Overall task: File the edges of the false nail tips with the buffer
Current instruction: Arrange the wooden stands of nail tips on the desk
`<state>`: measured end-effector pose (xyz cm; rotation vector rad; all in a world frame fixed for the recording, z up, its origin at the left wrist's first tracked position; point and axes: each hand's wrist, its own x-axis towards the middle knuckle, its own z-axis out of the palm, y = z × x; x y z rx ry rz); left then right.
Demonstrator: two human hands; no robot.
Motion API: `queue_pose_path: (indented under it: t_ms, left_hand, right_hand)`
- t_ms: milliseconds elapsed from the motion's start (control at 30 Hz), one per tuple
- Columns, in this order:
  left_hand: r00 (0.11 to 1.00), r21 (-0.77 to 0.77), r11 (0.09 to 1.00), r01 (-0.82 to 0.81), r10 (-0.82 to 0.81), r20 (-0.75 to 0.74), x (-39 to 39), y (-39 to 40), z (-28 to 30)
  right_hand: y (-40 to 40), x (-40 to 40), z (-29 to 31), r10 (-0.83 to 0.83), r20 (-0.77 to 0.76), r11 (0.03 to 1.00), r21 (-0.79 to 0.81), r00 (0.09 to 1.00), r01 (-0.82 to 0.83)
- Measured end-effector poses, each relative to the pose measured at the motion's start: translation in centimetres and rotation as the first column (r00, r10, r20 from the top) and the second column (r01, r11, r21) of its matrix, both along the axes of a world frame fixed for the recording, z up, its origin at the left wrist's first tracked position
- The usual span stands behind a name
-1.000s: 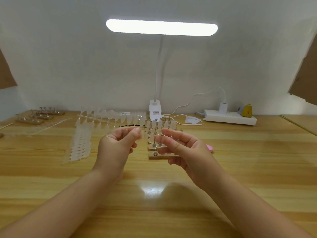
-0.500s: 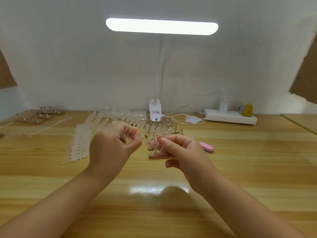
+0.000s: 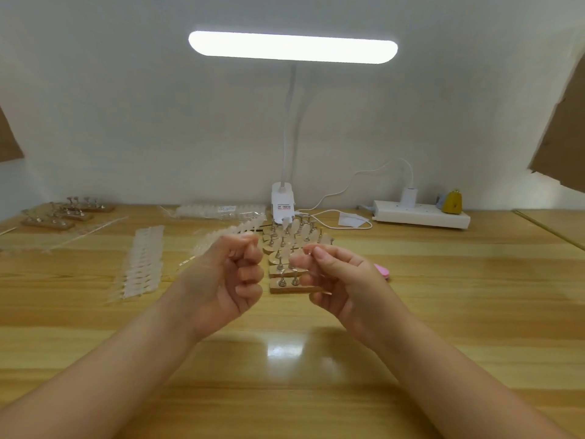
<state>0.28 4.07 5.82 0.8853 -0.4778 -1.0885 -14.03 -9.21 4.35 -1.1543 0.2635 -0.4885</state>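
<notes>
Above the wooden counter, your left hand grips the translucent strip of false nail tips while your right hand pinches one snapped-off tip; fetch the pink buffer lying beside it.

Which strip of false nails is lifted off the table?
The strip of nails pinched in the left hand is raised; the other strips lie flat on the table to its left.

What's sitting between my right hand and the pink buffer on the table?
Nothing visible. The pink buffer lies on the table just behind the right hand, which hides most of it. That hand pinches a nail tip, though, so it is not free to grab the buffer.
</notes>
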Motion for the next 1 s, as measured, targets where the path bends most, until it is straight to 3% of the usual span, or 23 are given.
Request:
queue_pose_path:
  t_ms: [67, 200, 300, 467, 633, 733, 800, 900, 1000]
  left_hand:
    - [1.0, -0.015, 1.0, -0.002, 0.002, 0.02, -0.4, -0.1, 0.1]
    - [0.911, 0.031, 0.983, -0.183, 0.157, 0.381, -1.9, -0.4, 0.0]
    - [0.852, 0.071, 0.971, -0.229, 0.165, 0.497, -3.0, -0.7, -1.0]
    - [0.843, 0.158, 0.934, -0.322, 0.207, 0.496, -2.5, -0.9, -1.8]
    - [0.862, 0.235, 0.934, -0.27, 0.125, 0.492, -2.5, -0.9, -1.9]
    - [0.845, 0.264, 0.888, -0.375, 0.211, 0.492, -1.8, -0.9, -1.6]
    - [0.839, 0.249, 0.87, -0.424, 0.274, 0.471, -0.7, -0.9, -1.4]
    - [0.882, 0.194, 0.918, -0.346, 0.248, 0.4, -0.2, -0.8, -1.3]
    - [0.869, 0.152, 0.93, -0.335, 0.242, 0.432, -0.4, -0.7, -1.4]
  right_hand:
    - [-0.4, 0.0, -0.2, -0.033, 0.013, 0.998, 0.061, 0.999, 0.032]
    - [-0.3, 0.1, -0.9, -0.157, -0.067, 0.987, -0.042, 0.985, 0.154]
    - [0.8, 0.2, -1.2, -0.095, -0.054, 0.992, -0.086, 0.994, 0.09]
    - [1.8, 0.2, -0.8, 0.008, -0.033, 0.993, -0.12, 0.999, -0.012]
    - [2.3, 0.4, -1.0, -0.155, -0.047, 0.954, -0.265, 0.987, 0.137]
    - [2.3, 0.6, -0.9, -0.23, -0.028, 0.949, -0.226, 0.973, 0.218]
    - [2.0, 0.6, -0.7, -0.248, -0.026, 0.952, -0.19, 0.968, 0.239]
    - [2.0, 0.5, -0.7, -0.235, -0.034, 0.957, -0.183, 0.971, 0.225]
    - [2.2, 0.6, -0.8, -0.203, -0.022, 0.958, -0.209, 0.979, 0.195]
